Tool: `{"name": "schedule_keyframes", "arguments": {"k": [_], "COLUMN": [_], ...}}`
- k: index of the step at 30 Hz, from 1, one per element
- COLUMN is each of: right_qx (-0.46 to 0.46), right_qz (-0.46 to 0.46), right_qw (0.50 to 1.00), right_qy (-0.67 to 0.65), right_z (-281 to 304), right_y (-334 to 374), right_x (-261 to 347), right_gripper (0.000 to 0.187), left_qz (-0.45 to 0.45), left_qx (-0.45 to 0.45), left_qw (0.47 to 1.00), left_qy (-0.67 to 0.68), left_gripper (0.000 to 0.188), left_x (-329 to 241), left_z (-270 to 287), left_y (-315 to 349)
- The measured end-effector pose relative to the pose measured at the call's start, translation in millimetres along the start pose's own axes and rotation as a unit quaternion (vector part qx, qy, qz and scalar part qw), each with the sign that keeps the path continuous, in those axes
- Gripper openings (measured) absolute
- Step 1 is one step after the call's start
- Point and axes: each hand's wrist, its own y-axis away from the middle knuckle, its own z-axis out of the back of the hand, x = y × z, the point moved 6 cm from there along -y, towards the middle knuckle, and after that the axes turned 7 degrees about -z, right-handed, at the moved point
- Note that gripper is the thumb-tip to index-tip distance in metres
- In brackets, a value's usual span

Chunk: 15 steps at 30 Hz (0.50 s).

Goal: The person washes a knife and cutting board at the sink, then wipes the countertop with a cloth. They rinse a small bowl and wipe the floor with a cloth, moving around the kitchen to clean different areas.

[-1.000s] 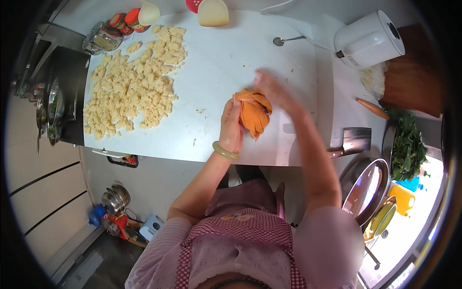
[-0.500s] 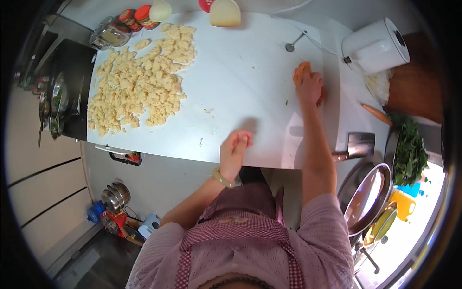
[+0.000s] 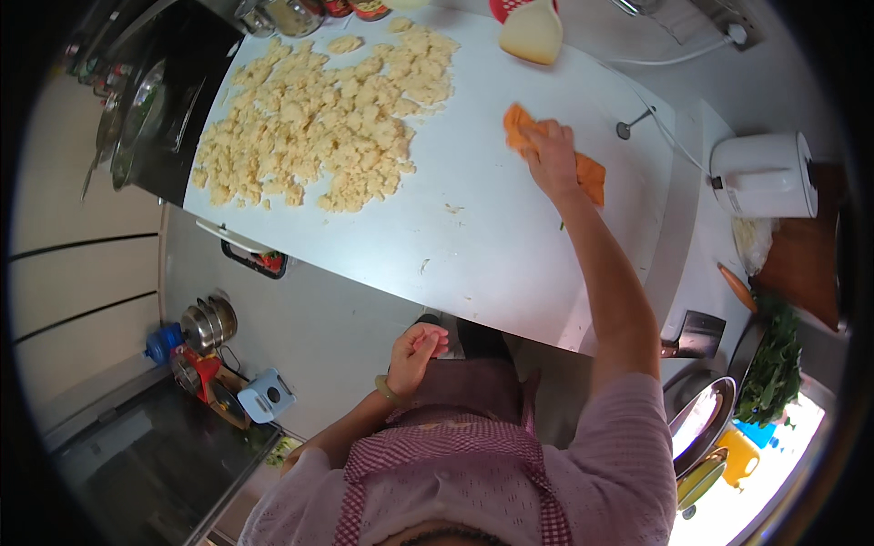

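My right hand (image 3: 549, 156) presses an orange cloth (image 3: 590, 173) flat on the white table (image 3: 510, 264), far across it, with the arm stretched out. My left hand (image 3: 418, 350) hangs off the table's near edge, in front of my apron, with its fingers curled loosely and nothing seen in them; a green bangle circles that wrist. A wide spread of pale yellow dough pieces (image 3: 319, 118) covers the table's far left part. A few crumbs (image 3: 452, 208) lie between the dough and the cloth.
A white kettle-like appliance (image 3: 763, 175) stands at the right. A cream scraper (image 3: 534, 35) lies at the far edge. A cleaver (image 3: 699, 333), leafy greens (image 3: 774, 369) and a metal bowl (image 3: 696, 423) sit at the lower right. Pots (image 3: 208, 326) stand on the floor at left.
My right hand has carried the orange cloth from the near edge to far across the table. My left hand let go of the cloth and dropped off the edge toward my body.
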Motion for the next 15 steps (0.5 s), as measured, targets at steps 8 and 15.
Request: {"name": "schedule_keyframes", "arguments": {"k": [8,15], "right_qx": [-0.084,0.179], "right_qz": [-0.034,0.108], "right_qw": [0.996,0.971], "right_qy": [-0.006,-0.118], "right_z": [-12.2,-26.8], "right_y": [-63.5,28.0], "right_x": [14.2,45.5], "right_gripper": [0.036,0.035], "left_qz": [0.081,0.11], "left_qx": [-0.015,-0.08], "left_qw": [0.997,0.991], "left_qy": [0.004,0.015], "left_gripper": [0.021,0.018], "left_x": [50.2,69.6], "left_z": [44.3,52.0], "left_y": [13.7,20.1]}}
